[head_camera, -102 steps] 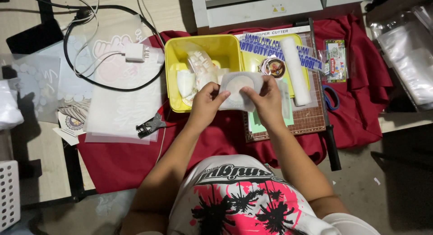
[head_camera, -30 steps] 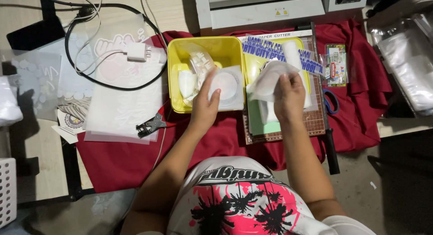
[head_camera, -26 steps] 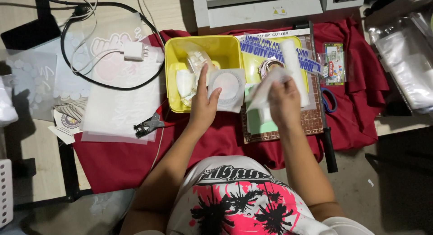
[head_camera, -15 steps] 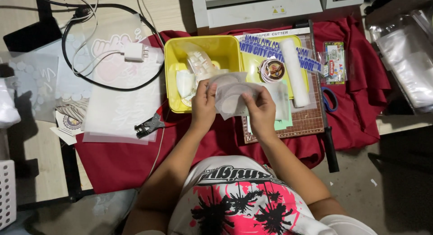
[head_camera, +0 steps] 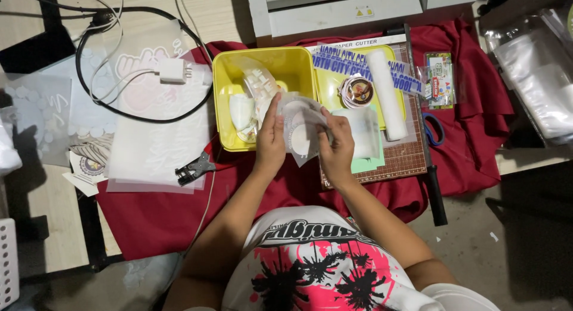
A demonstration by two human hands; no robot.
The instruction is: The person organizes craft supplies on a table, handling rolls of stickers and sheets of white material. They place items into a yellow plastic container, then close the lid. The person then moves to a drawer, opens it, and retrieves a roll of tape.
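Head view — both hands on a clear film piece

The left hand and right hand pinched the clear film piece between thumbs and fingers, just above the yellow tray's front edge. More film pieces lay in the tray — sorting looked unfinished.

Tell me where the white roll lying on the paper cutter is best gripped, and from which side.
Grip the white roll around its middle, coming down from above with fingers across its width. It lies flat and long, its left side against the yellow tray, so a mid-length pinch should probably lift it level.
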